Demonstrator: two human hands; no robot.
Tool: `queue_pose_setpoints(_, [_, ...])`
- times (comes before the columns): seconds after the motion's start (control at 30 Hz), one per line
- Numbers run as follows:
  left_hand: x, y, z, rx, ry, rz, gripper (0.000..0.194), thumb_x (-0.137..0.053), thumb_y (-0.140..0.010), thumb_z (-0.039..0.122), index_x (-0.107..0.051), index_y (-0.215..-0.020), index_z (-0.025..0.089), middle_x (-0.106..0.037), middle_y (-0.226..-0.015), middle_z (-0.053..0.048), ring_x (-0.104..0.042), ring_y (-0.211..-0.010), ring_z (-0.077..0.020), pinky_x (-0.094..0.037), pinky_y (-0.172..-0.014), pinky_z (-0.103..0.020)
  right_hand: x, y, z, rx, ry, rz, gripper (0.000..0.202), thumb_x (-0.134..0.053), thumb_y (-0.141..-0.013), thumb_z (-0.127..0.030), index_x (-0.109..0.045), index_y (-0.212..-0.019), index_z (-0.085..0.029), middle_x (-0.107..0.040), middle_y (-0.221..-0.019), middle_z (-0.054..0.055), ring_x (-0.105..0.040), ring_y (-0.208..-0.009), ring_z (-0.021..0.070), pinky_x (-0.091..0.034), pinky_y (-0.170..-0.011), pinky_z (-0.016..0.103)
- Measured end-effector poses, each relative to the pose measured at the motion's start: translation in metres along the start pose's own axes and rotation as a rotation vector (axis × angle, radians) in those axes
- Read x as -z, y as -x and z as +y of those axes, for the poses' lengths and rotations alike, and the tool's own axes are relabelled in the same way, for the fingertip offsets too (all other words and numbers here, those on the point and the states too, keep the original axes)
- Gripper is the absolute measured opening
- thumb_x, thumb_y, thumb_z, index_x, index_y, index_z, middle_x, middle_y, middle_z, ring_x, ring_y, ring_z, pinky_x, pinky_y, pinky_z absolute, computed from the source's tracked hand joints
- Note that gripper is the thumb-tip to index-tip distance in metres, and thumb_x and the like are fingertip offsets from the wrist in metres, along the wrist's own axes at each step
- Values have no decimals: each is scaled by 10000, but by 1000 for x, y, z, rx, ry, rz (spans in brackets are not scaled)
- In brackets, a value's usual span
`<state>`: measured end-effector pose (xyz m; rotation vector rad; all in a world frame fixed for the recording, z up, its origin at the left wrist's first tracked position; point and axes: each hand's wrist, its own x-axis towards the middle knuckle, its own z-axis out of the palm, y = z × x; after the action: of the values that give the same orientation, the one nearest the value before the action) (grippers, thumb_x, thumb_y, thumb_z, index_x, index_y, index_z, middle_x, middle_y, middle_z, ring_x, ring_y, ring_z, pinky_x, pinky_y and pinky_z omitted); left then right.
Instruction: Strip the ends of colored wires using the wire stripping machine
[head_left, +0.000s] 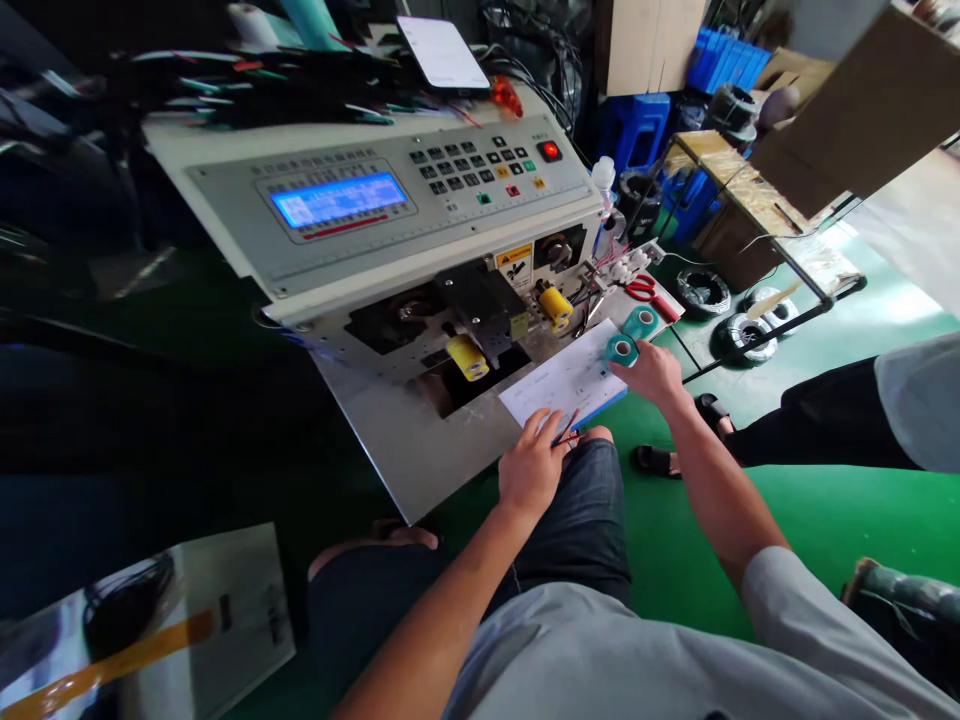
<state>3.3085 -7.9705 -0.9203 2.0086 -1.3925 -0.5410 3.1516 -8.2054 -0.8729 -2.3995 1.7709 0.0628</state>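
My right hand (651, 376) is closed on a teal roll (622, 350) with a white core, at the right end of a printed paper sheet (551, 378). A second teal roll (640, 321) stands just behind it. At the sheet's near edge, over my knee, my left hand (531, 468) holds thin dark wires (568, 436) between its fingers; their exact number is unclear. Under the paper, a blue board edge (602, 408) shows. Beyond is a machine with a lit blue display (339, 203), two yellow rollers (467, 357) and a keypad.
Red-handled scissors (641, 289) and a clear bottle (603, 175) are right of the machine. A phone (442, 53) and wire bundles rest on top. A person's legs (817, 420) are at the right, near a metal-framed cart (806, 300). Wire coils (744, 340) lie on the floor.
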Motion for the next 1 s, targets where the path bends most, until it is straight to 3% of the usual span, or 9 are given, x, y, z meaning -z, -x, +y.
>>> queue_pose_setpoints(0.13, [-7,-55,22,30,-341,-188,694,-571,-1056,517,-441,-1683,249,-337,-1781,-151,-783,-1049,-358,-650,-854,-464,2,-2,3,13,2,-10,544,-688,-875,-709,-721,-1097,-214,-789,-1059,157,-740,-1063,358,-550,-843,397])
queue_pose_setpoints(0.27, [-16,-78,33,27,-412,-307,771,-572,-1051,528,-320,-1735,277,-173,-1833,-143,-782,-1059,-367,-641,-887,-483,3,-1,8,37,-20,-1,518,-695,-876,-696,-725,-1096,-228,-795,-1060,138,-747,-1044,339,-542,-842,385])
queue_pose_setpoints(0.5, [-21,-58,26,7,-449,-363,779,-527,-1060,566,-283,-1745,285,-142,-1838,-149,-782,-1046,-361,-636,-873,-483,8,5,8,65,-83,-4,499,-718,-872,-667,-730,-1156,-257,-800,-1040,99,-745,-1026,316,-530,-843,371])
queue_pose_setpoints(0.63, [-20,-54,25,2,-464,-347,771,-498,-1066,583,-332,-1731,230,-190,-1819,-195,-790,-983,-373,-631,-818,-474,7,3,1,62,-74,0,501,-726,-862,-669,-728,-1150,-259,-790,-964,82,-746,-979,318,-539,-829,383])
queue_pose_setpoints(0.87, [-24,-74,30,41,-386,-318,753,-573,-1045,504,-362,-1719,244,-193,-1819,-181,-781,-1021,-406,-617,-872,-508,2,-4,-4,28,-97,11,506,-734,-863,-650,-727,-1189,-263,-795,-1001,83,-743,-1004,321,-557,-873,399])
queue_pose_setpoints(1.0, [-27,-89,35,41,-390,-306,745,-549,-1051,507,-392,-1704,184,-185,-1819,-175,-777,-1030,-430,-618,-872,-526,-2,-15,-4,12,-104,22,579,-717,-871,-684,-718,-1243,-240,-799,-1060,115,-739,-1037,334,-564,-893,413])
